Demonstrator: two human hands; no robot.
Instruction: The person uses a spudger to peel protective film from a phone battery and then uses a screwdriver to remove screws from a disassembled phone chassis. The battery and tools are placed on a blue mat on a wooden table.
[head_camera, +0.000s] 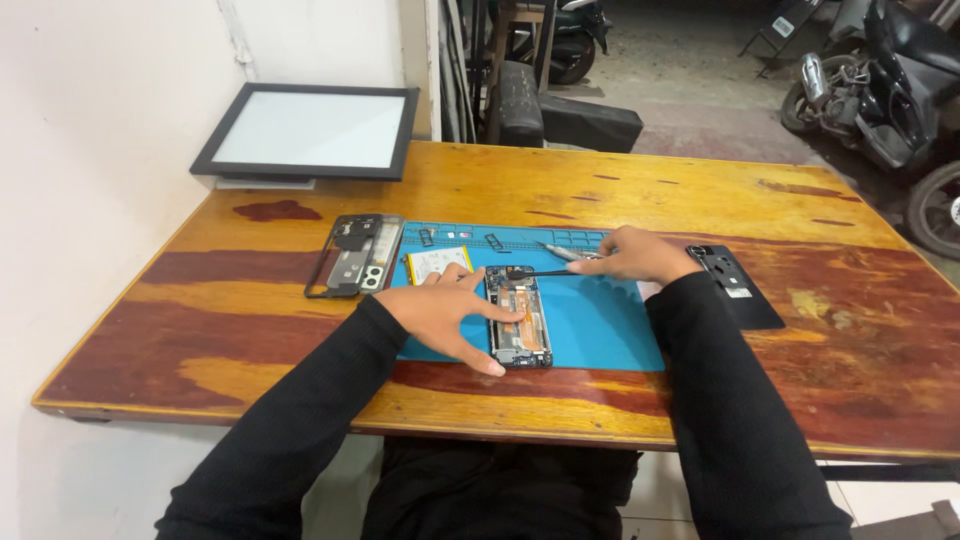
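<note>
On the wooden desk (640, 190) the opened phone (519, 315) lay on the blue mat (600, 325); my left hand (445, 310) pinned it, fingers spread, right fingers (610, 265) pinched tweezers (545, 272) at its top, mid-disassembly, needing a careful lift next

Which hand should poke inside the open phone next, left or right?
Probably the right hand: it holds the thin black tool, whose tip already sits at the top of the open phone. The left hand lies spread against the phone, steadying it on the blue mat.
</note>
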